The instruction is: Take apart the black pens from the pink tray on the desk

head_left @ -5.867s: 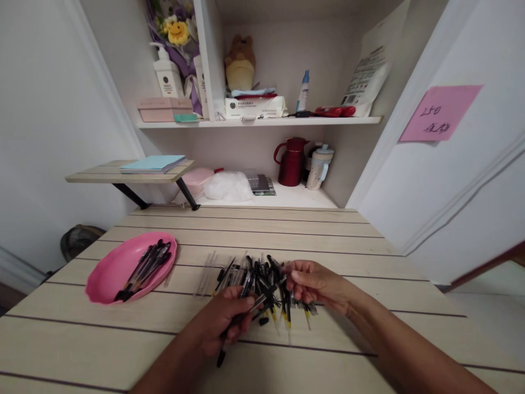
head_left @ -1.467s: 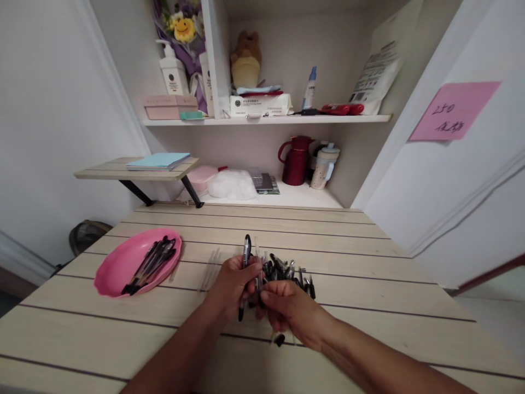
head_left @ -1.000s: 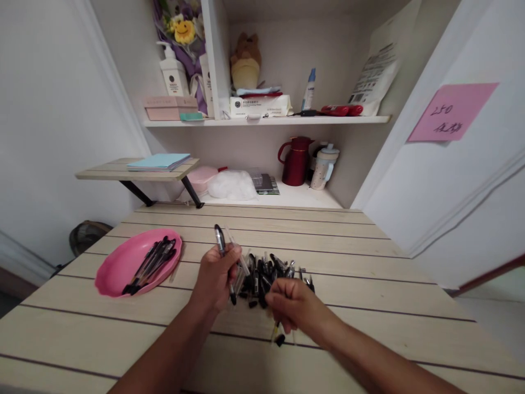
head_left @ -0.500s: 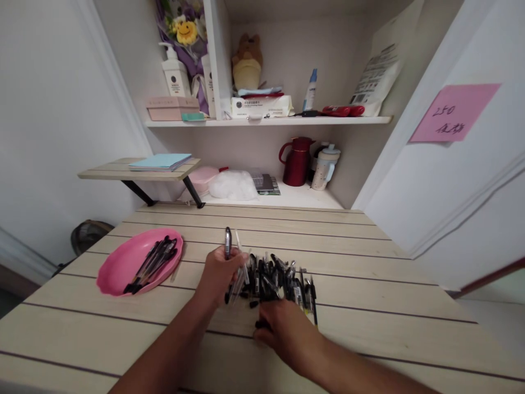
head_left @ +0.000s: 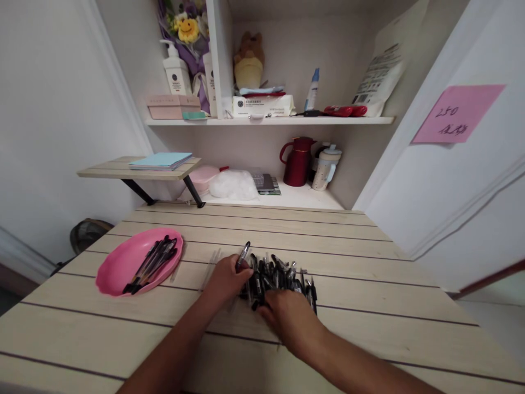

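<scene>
My left hand (head_left: 225, 280) is closed around a black pen cap (head_left: 243, 254), which sticks up from between thumb and fingers; its lower end is hidden in the grip. Just right of it, a heap of black pen parts (head_left: 266, 276) lies on the wooden table. My right hand (head_left: 293, 317) rests at the heap's near edge, fingers curled down into it; what they hold, if anything, is hidden. Several clear tubes (head_left: 210, 269), blurred, are on the table left of my left hand. Black pens (head_left: 151, 262) lie in a pink dish (head_left: 117, 265) farther left.
A small raised shelf (head_left: 106, 167) bearing blue paper (head_left: 161, 160) stands at the back left. Behind the table, a cabinet holds a red jug (head_left: 298, 164), a pale bottle (head_left: 326, 168) and a white plastic bag (head_left: 233, 185). A pink note (head_left: 457, 114) is on the right wall.
My left hand has moved slightly right, toward the heap, and the pen cap now tilts right. The clear tube has left its fingers; clear tubes appear left of it. My right hand has shifted slightly.
</scene>
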A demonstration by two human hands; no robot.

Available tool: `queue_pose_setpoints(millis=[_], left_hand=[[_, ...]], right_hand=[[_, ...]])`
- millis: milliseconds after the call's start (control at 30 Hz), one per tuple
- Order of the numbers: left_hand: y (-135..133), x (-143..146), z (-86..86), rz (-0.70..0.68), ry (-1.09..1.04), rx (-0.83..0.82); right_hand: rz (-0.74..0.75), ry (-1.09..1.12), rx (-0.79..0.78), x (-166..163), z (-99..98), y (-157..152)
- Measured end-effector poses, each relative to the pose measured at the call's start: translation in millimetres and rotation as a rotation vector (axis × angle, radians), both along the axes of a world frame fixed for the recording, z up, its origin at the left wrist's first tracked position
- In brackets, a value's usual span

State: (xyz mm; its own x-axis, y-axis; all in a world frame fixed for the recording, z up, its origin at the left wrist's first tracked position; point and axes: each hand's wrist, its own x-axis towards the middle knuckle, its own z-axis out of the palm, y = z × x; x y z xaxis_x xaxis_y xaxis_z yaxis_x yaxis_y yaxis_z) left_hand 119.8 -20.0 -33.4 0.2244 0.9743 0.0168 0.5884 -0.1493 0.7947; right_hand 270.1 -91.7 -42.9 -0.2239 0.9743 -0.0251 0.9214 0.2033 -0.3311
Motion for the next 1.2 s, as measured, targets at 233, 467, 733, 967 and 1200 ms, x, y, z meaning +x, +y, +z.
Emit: queue_pose_setpoints(millis=[233, 467, 733, 967, 1200], left_hand=[[-22, 5, 6.2, -0.22, -0.378, -0.362], [-36, 14, 7.8, -0.116, -0.237, -0.17], [-43, -6, 9.5, -0.24, -0.579, -0.779], [-41, -19, -3.6, -0.148, -0.701, -0.837], [-41, -3, -1.3, -0.096, -0.723, -0.818]], right_hand=[[-0.14, 1.043, -0.114, 12, 7.9, 28], [-0.319, 1.437, -0.165, 5, 3.9, 40], [-0.307, 1.626, 0.01, 55, 27.1, 57], [-0.364, 1.022, -0.084, 112, 8.4, 69], [-0.291, 0.42, -0.017, 101, -17.9, 59]])
